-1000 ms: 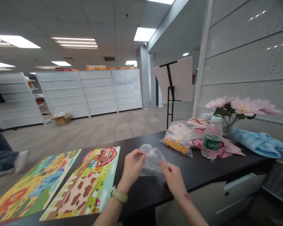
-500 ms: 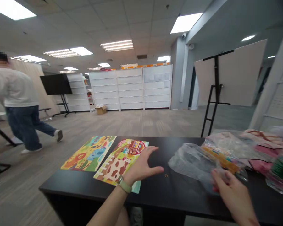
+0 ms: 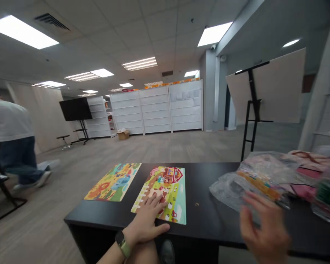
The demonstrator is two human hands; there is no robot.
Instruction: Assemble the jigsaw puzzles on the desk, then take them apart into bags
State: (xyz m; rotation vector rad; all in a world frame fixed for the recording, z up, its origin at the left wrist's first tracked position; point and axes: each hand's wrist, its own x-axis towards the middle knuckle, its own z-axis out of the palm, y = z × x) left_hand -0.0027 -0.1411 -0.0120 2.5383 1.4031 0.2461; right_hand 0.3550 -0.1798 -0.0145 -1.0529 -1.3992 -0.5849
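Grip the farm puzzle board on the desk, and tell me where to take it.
Take the farm puzzle board at its near right corner, coming from the right over the bare black table. It lies flat and thin, so slide your fingers under that edge and pinch. The left hand covers the lower left part, and the right side looks unobstructed.

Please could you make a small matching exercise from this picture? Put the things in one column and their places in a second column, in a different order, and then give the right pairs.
Things:
1. Left hand
2. Right hand
3. Wristwatch
4. Lion puzzle board

Places:
A. On the black table, left of the farm puzzle board
B. Resting on the farm puzzle board
C. Around the left wrist
D. Close to the clear plastic bag

Pairs: 1-B, 2-D, 3-C, 4-A
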